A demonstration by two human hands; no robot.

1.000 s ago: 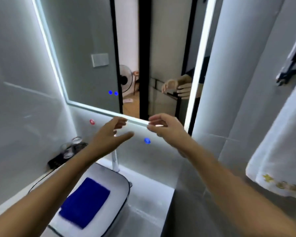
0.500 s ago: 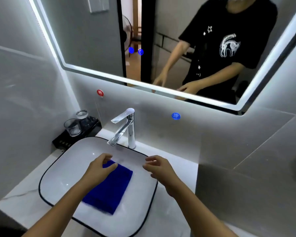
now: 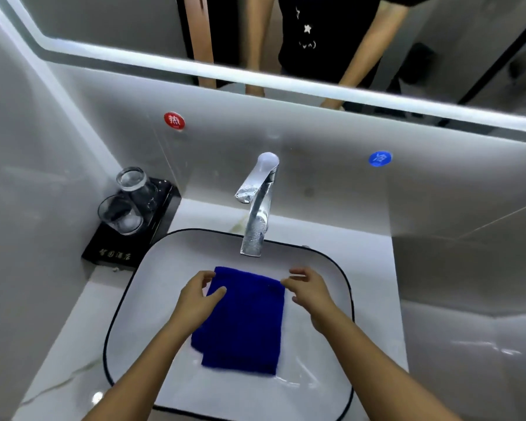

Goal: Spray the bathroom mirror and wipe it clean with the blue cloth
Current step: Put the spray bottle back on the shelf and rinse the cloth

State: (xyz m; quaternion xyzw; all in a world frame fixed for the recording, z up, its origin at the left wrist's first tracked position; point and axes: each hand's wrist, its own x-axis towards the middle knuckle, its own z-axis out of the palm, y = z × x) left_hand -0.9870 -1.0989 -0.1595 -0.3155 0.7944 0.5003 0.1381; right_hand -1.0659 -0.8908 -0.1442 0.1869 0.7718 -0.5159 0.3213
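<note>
Left hand (image 3: 199, 296) and right hand (image 3: 310, 291) have reached the blue cloth (image 3: 243, 323); whether either grip pinches it is hidden.

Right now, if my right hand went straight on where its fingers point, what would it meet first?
Probably the blue cloth: the right hand points left toward its far right corner, fingertips nearly touching. Height above it is unclear.

Up and left of the faucet (image 3: 257, 205), a red round sticker (image 3: 174, 120) on the wall reads 热. Up and right of it, a blue round sticker (image 3: 379, 158) reads 冷. Left of the faucet, the black tray (image 3: 115, 255) bears gold characters too blurred to read.
</note>
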